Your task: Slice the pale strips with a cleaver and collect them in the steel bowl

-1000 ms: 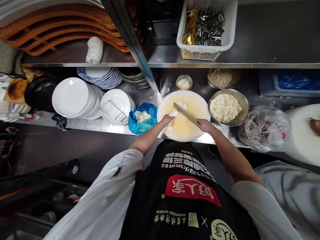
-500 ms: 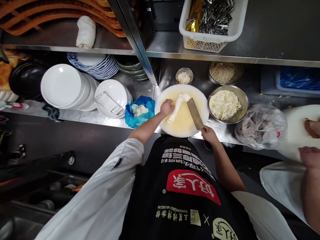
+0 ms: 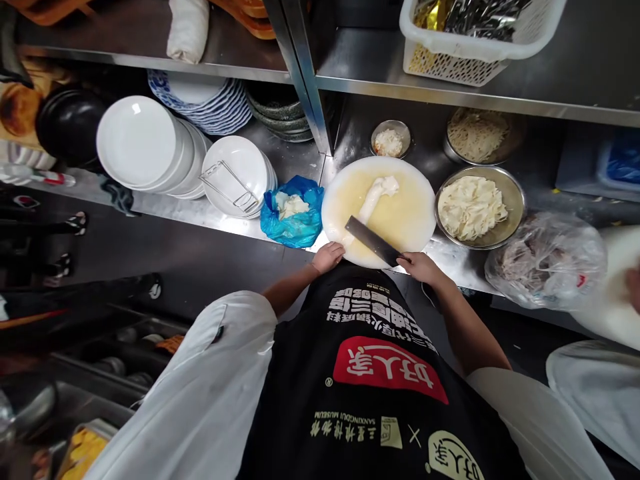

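Note:
A round cutting board (image 3: pixel 410 230) lies on the steel counter, with a long white food piece (image 3: pixel 373 200) across it. My right hand (image 3: pixel 420 267) is closed round the handle of a cleaver (image 3: pixel 373 240), whose blade lies over the near end of the white piece. At the board's near left edge is my left hand (image 3: pixel 329 256), its fingers together against the rim; whether they pinch something is too small to tell. Just left of the board sits a blue plastic bag (image 3: pixel 313 217) with pale food inside. To the right stands a metal bowl (image 3: pixel 517 213) of white slices.
Stacked white plates (image 3: pixel 137 143) and a wire rack (image 3: pixel 227 187) stand on the left. Behind the board are a small bowl (image 3: pixel 407 143) and a noodle bowl (image 3: pixel 515 143). A clear bag (image 3: pixel 550 267) lies right, near another person's hand (image 3: pixel 634 287). A shelf holds a white basket (image 3: pixel 480 50).
My left hand has moved from the white piece down to the board's near edge. The cleaver has swung left over the piece's near end. The view has shifted.

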`<act>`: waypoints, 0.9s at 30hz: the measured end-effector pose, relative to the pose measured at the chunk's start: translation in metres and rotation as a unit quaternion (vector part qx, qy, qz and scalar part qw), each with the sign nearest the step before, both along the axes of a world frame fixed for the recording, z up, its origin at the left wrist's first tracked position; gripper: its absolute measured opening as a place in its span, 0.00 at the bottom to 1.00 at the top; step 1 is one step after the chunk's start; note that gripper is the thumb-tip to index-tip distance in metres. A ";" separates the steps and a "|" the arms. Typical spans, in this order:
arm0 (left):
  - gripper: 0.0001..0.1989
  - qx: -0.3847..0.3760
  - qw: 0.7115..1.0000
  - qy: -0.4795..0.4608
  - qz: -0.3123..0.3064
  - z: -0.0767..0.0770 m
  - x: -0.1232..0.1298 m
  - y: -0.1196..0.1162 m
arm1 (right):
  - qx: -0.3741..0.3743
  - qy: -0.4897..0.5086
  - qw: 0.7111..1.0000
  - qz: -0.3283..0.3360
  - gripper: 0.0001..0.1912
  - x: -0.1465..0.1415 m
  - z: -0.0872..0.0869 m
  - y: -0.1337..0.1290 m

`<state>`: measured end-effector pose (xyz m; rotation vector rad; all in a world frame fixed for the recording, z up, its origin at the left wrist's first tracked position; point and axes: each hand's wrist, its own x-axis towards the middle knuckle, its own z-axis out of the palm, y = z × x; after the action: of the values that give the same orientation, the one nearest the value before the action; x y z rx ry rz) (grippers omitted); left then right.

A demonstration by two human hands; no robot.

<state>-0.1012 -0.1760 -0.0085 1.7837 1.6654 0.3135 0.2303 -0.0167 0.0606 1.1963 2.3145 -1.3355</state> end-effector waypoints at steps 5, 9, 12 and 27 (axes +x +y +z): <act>0.16 0.093 0.995 0.013 -0.044 -0.018 -0.003 -0.006 | -0.135 -0.010 0.991 -0.019 0.21 -0.020 -0.016 0.022; 0.16 0.100 0.992 0.036 -0.064 -0.023 -0.005 -0.007 | -0.166 0.008 0.982 -0.093 0.22 -0.016 -0.028 0.056; 0.14 0.084 0.994 0.054 -0.052 -0.021 -0.006 -0.004 | -0.131 0.036 0.978 -0.155 0.21 -0.015 -0.029 0.078; 0.05 0.057 0.969 -0.215 0.104 0.119 -0.012 0.147 | -0.080 0.084 0.904 -0.411 0.22 0.062 -0.018 -0.042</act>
<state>-0.1133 -0.0290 0.1107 1.4850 1.5390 0.8421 0.2922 -0.0588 0.0431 2.1999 1.7635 -1.8807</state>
